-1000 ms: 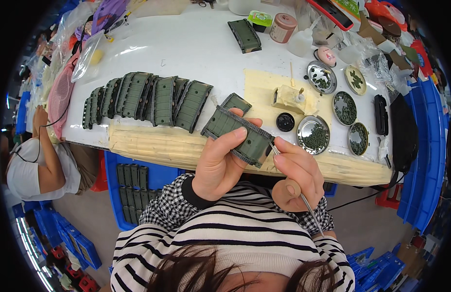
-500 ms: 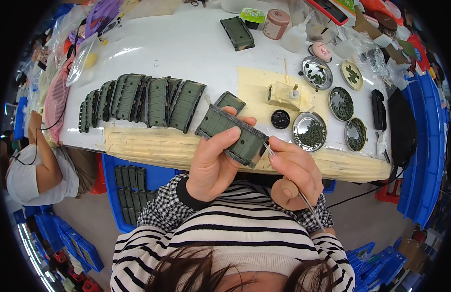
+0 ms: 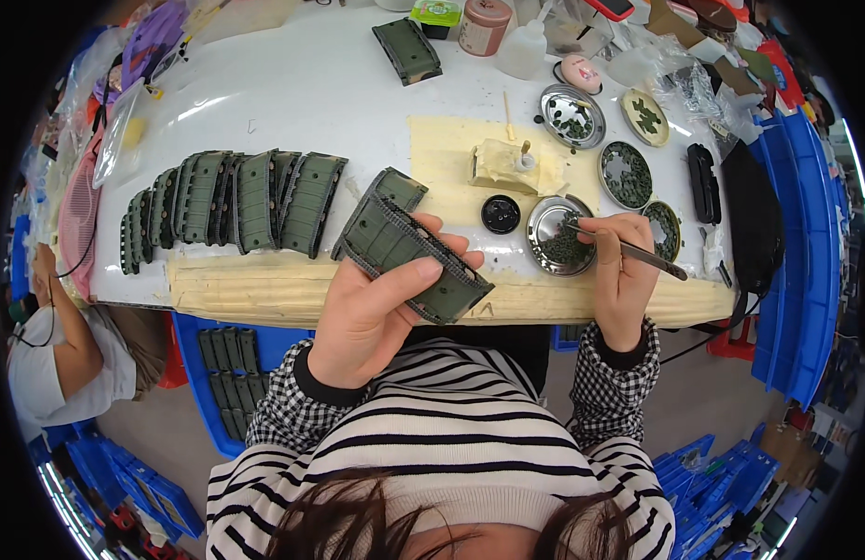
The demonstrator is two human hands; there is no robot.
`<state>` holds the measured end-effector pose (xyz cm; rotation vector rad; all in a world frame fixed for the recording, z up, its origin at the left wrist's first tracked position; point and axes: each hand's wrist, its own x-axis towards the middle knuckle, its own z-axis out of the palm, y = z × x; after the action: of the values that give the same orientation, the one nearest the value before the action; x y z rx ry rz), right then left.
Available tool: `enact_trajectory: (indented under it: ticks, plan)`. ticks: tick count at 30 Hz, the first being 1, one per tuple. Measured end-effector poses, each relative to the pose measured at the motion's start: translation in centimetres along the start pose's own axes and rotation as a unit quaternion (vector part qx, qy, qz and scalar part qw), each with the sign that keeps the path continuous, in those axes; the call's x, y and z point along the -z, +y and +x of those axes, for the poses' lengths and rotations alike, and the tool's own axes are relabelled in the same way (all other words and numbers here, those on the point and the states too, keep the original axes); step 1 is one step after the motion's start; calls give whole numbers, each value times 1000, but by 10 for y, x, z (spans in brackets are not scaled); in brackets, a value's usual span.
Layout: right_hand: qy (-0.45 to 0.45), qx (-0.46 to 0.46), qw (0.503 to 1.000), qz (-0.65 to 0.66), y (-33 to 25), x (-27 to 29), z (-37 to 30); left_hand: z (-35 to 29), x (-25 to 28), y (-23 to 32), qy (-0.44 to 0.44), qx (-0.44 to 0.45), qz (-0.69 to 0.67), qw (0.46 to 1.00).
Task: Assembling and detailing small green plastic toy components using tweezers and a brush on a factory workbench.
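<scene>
My left hand (image 3: 358, 317) grips a dark green moulded plastic piece (image 3: 423, 266) with ribbed edges, thumb on top, tilted above the table's near edge. Behind it, partly covered, shows another green piece (image 3: 400, 185). My right hand (image 3: 627, 266) pinches metal tweezers (image 3: 661, 261), whose tips reach into a round steel dish (image 3: 544, 220) of tiny dark green parts (image 3: 561, 247). Whether the tips hold a part is too small to tell. Left of that dish sits a small black pot (image 3: 500, 214) with dark, glossy contents.
A row of similar green pieces (image 3: 255, 201) stands at left. More dishes of small parts (image 3: 626, 175) lie at right, near a black case (image 3: 703, 184). A tape-covered block (image 3: 503, 166) sits mid-table. A blue crate (image 3: 204, 373) is below. Another person (image 3: 69, 345) sits at far left.
My right hand has moved from the held piece's right end over to the steel dish with the tweezers. My left hand keeps its hold on the piece. The whole view has shifted slightly.
</scene>
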<state>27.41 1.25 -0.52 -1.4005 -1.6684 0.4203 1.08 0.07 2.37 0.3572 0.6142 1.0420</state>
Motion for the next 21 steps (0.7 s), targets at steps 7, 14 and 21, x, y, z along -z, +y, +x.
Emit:
enact_trajectory:
  ticks: [7, 14, 21]
  plan:
    - [4, 5, 1000, -14, 1, -3, 2, -2, -11, 2, 5, -17, 94, 995]
    - [2, 5, 1000, -14, 1, -5, 3, 1, -12, -5, -42, -68, 133, 988]
    - [14, -7, 999, 44, -3, -5, 1, 1, -4, -9, -64, -20, 145, 987]
